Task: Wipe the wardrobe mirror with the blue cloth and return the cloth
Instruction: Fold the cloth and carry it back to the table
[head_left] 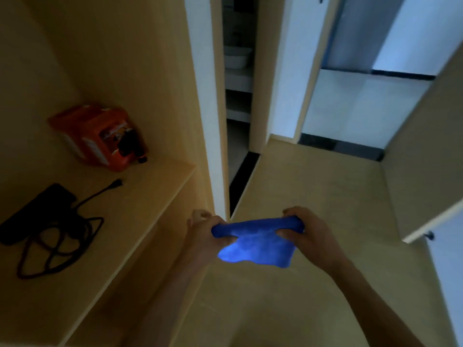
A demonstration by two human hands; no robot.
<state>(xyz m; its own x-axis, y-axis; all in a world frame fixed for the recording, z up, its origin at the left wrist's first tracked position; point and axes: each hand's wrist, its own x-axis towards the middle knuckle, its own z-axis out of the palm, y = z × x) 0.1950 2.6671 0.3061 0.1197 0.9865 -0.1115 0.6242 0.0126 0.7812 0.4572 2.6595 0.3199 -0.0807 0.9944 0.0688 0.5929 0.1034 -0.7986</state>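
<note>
Cloth point(258, 244) in left hand point(206, 235), right hand point(313, 232)

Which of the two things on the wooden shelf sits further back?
The orange pack, in the back corner; the black power strip lies nearer the front edge.

Cloth point(255, 242), in the grip: plain bright blue. Box point(100, 136), up-left of grip: orange. Power strip point(37, 212), far left: black. Shelf point(140, 196): pale wood.

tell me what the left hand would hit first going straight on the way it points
Probably the white front edge of the wardrobe side panel, just beyond the left hand gripping the blue cloth; depth is unclear from one view.
</note>
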